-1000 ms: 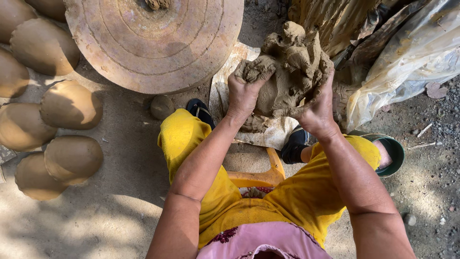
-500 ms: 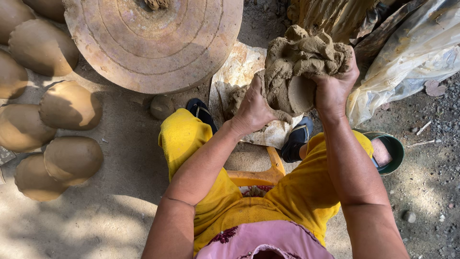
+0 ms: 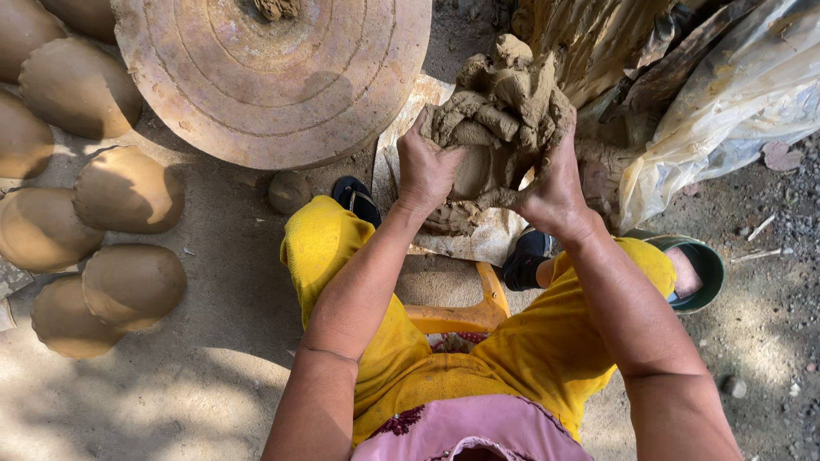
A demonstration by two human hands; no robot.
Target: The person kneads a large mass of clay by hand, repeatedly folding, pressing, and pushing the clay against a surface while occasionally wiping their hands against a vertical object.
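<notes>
Together left hand (image 3: 424, 168), right hand (image 3: 551, 189) clasp clay lump (image 3: 500, 107).

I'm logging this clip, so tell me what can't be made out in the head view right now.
- Underside of the clay lump: hidden by the left hand and right hand.
- Round wheel: its far rim is cut off by the top edge.
- Green bowl: partly hidden behind the right knee.

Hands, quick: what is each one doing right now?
Left hand: closed on the clay lump, gripping its left side.
Right hand: closed on the same clay lump, gripping its right side.
</notes>
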